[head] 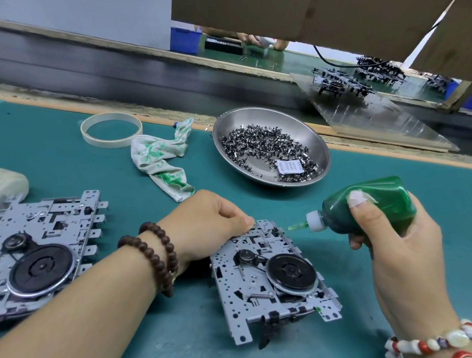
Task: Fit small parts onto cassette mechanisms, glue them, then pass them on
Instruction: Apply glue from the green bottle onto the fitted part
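Left forearm crossing low and closest to the lens, left hand (205, 226) curling down onto the far edge of the cassette mechanism (272, 277), fingertips pinning it flat to the worktop (50, 158). Mechanism lying between the two hands, flywheel side up. Right hand (394, 237) wrapping around the green glue bottle (370, 207), nozzle tip pointing at the mechanism's far corner, just beside the left fingertips; whether glue is flowing, cannot tell. A green dab is already showing on the near right corner, so gluing looks partly done and this corner is probably the one in hand. Passing on not yet done. To the left of the left hand, more mechanisms (37, 254) are waiting, apparently unglued. Beyond both hands, a steel dish (272, 145) holding many small parts, and a green-stained rag (162, 160).
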### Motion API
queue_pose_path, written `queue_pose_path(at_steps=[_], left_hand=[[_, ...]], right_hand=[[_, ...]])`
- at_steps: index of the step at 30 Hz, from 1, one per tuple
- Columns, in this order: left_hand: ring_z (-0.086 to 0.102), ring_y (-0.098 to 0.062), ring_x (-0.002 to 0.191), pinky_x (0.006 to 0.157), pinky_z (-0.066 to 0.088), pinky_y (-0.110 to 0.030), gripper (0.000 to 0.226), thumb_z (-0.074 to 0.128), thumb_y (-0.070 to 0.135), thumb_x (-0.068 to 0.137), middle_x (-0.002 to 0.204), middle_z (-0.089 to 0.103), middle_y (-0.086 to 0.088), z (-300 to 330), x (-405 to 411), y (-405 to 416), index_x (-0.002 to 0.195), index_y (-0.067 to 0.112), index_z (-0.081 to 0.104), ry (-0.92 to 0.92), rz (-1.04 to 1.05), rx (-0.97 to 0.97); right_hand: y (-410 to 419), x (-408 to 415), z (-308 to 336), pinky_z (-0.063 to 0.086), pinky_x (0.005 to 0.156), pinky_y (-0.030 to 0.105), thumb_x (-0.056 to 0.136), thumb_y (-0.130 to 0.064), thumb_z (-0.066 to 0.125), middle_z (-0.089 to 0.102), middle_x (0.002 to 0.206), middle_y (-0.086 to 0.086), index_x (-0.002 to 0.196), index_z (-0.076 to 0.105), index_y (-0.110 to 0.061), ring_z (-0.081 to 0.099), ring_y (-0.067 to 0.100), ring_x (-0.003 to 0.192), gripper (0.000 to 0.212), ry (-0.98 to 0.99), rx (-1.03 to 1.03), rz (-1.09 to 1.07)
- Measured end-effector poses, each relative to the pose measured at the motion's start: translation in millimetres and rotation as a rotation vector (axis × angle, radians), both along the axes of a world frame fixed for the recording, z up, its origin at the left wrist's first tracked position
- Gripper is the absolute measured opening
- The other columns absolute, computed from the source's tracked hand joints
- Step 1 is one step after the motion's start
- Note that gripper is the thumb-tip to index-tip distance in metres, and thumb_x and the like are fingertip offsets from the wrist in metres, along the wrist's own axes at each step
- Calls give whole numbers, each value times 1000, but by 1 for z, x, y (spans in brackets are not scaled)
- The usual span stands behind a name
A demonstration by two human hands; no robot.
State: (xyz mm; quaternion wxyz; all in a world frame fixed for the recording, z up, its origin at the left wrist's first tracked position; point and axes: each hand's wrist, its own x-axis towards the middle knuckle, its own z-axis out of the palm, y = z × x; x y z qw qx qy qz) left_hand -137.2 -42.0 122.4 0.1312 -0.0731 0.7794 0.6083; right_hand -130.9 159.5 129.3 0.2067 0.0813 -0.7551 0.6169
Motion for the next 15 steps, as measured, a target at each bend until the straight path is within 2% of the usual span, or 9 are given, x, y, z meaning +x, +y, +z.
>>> queue_pose_path(at_steps=[3, 7, 10, 15], left_hand=[[62, -12, 64, 75, 53, -26, 15, 66, 20, 84, 76, 73, -4, 0, 0, 0, 75, 12, 74, 3, 5, -6], [63, -10, 61, 68, 53, -22, 16, 65, 20, 85, 74, 73, -3, 1, 0, -1, 73, 13, 74, -7, -4, -1], [62, -9, 62, 71, 53, -23, 16, 65, 20, 85, 74, 73, -2, 0, 0, -1, 74, 13, 74, -3, 0, -6], [60, -12, 63, 73, 52, -26, 17, 65, 22, 85, 76, 73, -6, 1, 0, 0, 71, 15, 73, 3, -6, -22]], right_hand=[[1, 0, 0, 43, 50, 20, 76, -32, 62, 62, 64, -6, 76, 59, -21, 50, 7, 51, 12, 0, -2, 0], [1, 0, 0, 43, 50, 19, 76, -32, 63, 62, 65, -6, 74, 61, -25, 50, 8, 51, 7, 4, -12, 8], [0, 0, 0, 43, 50, 18, 76, -33, 63, 62, 65, -5, 73, 63, -27, 50, 9, 51, 6, 0, -18, 18], [-2, 1, 1, 42, 51, 19, 69, -46, 63, 64, 71, 8, 79, 61, -17, 51, 13, 53, 30, -10, -33, 22]])
